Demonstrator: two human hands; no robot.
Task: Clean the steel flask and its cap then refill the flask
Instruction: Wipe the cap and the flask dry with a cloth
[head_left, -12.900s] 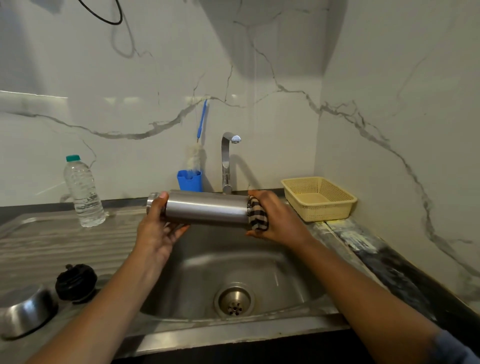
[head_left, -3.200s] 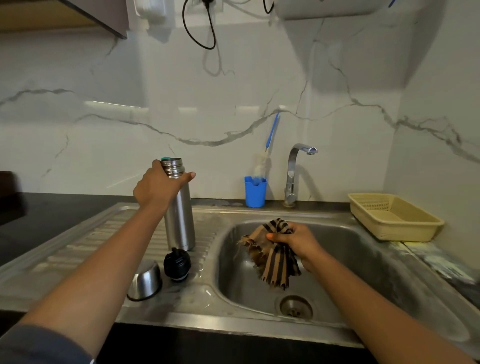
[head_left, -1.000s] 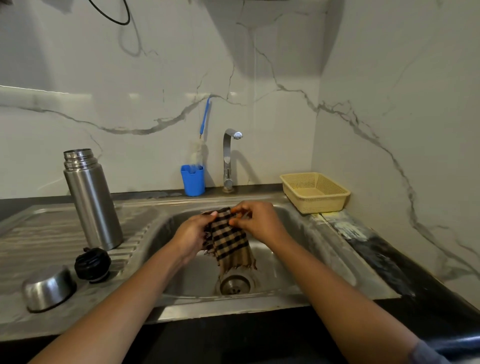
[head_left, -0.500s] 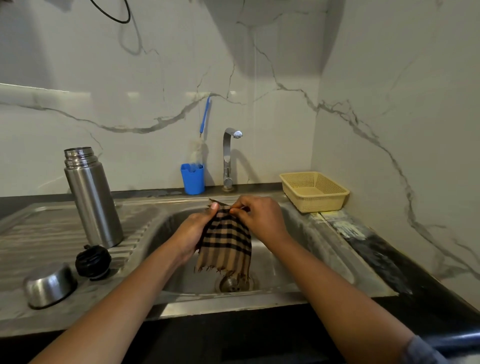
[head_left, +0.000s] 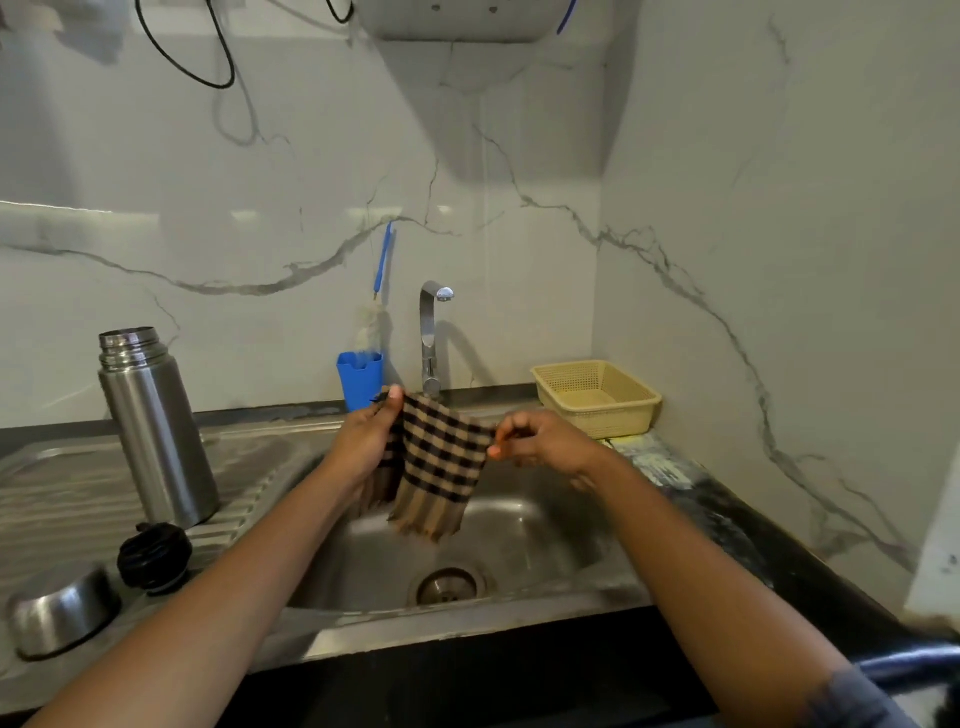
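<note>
The steel flask (head_left: 156, 431) stands upright and uncapped on the draining board at the left. Its black stopper (head_left: 154, 557) and steel cup cap (head_left: 60, 616) lie in front of it. Over the sink basin (head_left: 545, 540), my left hand (head_left: 366, 441) and my right hand (head_left: 540, 441) hold a brown and black checked cloth (head_left: 439, 467) spread between them. The left thumb pinches its top left corner, the right fingers pinch its right edge. The cloth's fringe hangs down toward the drain (head_left: 449, 586).
A tap (head_left: 431, 338) stands behind the basin, with a blue cup (head_left: 359, 379) holding a bottle brush (head_left: 375, 317) to its left. A yellow plastic basket (head_left: 597, 397) sits at the back right. A dark counter runs along the right wall.
The flask was set upright on the draining board and released. Both hands took the cloth over the sink, and in the last second they drew apart, spreading it wider and higher.
</note>
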